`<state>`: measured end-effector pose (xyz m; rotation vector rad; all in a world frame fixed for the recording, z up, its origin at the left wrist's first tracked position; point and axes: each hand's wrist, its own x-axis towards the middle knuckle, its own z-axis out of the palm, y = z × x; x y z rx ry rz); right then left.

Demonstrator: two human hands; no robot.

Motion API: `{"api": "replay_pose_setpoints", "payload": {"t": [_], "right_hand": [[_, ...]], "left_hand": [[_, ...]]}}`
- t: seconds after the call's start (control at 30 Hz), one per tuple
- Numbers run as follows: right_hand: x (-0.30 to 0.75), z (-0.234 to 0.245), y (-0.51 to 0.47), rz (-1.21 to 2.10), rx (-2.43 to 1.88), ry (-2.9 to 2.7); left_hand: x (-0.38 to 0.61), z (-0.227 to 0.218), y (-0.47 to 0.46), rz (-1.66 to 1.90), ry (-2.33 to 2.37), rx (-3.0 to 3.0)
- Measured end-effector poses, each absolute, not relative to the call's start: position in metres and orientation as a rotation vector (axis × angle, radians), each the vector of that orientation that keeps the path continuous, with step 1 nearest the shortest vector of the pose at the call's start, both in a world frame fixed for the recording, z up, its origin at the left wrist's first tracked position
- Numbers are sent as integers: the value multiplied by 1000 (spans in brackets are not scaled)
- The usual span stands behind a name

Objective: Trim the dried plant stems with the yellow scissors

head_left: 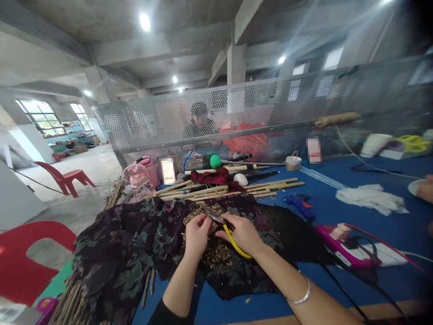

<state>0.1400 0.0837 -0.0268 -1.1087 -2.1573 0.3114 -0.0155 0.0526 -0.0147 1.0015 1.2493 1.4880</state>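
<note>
The right hand point(244, 232) curls around yellow-handled scissors point(237, 243), their blades beside the left hand point(196, 234), its fingertips pinched together; what lies between them is unclear. Both forearms angle inward over dried scraps point(218, 255) on dark floral cloth point(135, 255). Sticks point(230, 189) crowd the far side; bare surface point(324, 185) spreads rightward, its wooden edge near the right forearm.

Concrete beams point(169, 47) cross the ceiling point(111, 18), dotted with glowing white lamps point(145, 22). Behind the blue counter point(324, 196) stands a perforated metal partition point(169, 113), a pillar point(236, 63) rising beyond. Leftward, red plastic chairs point(79, 174) stand on pale floor point(105, 158); multi-pane windows point(40, 115) sit above cluttered shelves point(67, 139).
</note>
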Motion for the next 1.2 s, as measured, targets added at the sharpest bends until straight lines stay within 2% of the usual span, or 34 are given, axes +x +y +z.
{"api": "replay_pose_setpoints", "payload": {"t": [0.23, 0.43, 1.2], "right_hand": [[141, -26, 82, 403, -1111, -2137], [137, -25, 81, 455, -1108, -2107], [139, -25, 81, 147, -1125, -2204]], "left_hand": [[-20, -27, 58, 1503, 1313, 1181], [-18, -26, 58, 1495, 1189, 1086], [-18, -21, 52, 1537, 1385, 1221]]}}
